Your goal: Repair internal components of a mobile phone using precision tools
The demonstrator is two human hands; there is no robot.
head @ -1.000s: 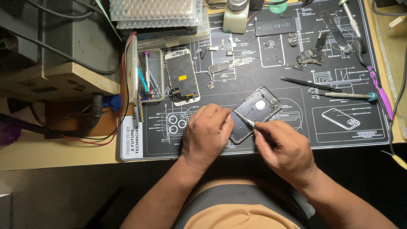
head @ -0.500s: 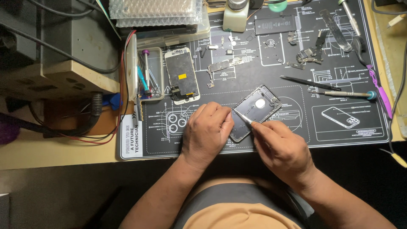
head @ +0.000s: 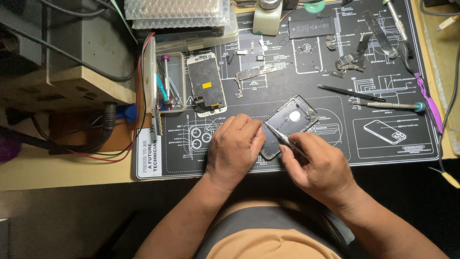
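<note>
- Black repair mat (head: 383, 158) with white phone diagrams covers most of the tan tabletop (head: 57, 168), so it's a pretty packed bench.
- Left hand (head: 235, 148) sits flat-ish on the mat, fingers curled down over the near left end of the dark phone housing (head: 292, 120), pinning it in place.
- Right hand (head: 318, 168) is pinched narrow around thin metal tweezers (head: 278, 134); the tips point up-left, right at the housing's edge by the left hand's fingertips.
- Phone housing lies tilted on the mat, middle of the bench, open side up, with a pale round patch in it.
- Just left of it: a detached phone screen (head: 207, 84) lying face down, and beside that a clear plastic tray (head: 178, 62) with small screwdrivers in it.
- Up top: a black battery (head: 311, 28), a small logic board (head: 254, 73) and scattered little parts, well apart from the hands.
- Right side: black tweezers (head: 350, 92) and a screwdriver with a teal cap (head: 388, 104) lie near the housing, nothing actually blocking the hands.
- Bubble wrap (head: 177, 9) sits at the top left, and red and black cables (head: 110, 139) run along the left edge.
</note>
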